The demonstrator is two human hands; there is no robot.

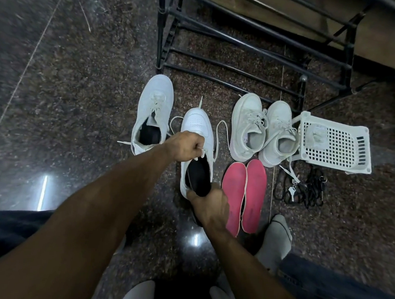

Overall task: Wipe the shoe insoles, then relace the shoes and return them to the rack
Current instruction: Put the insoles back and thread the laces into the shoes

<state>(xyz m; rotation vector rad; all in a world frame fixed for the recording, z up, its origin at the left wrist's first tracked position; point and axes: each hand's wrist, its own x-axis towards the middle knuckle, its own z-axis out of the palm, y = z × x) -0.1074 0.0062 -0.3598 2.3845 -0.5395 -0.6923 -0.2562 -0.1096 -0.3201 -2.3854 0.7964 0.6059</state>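
A white sneaker [196, 126] lies on the floor in the middle, toe away from me. My left hand [185, 146] grips its tongue and lace area in a fist. My right hand [211, 205] grips the heel end of a black insole [199, 175] that sits partly inside this sneaker. Its white mate [154, 109] lies to the left with a dark insole inside. Two pink insoles [244, 193] lie side by side to the right. Beyond them stands a pair of off-white laced sneakers [262, 130].
A black metal shoe rack [244, 43] stands at the back. A white plastic basket [335, 141] holding a cloth lies at the right, with black laces [305, 190] on the floor before it. My socked foot [276, 239] rests at the lower right.
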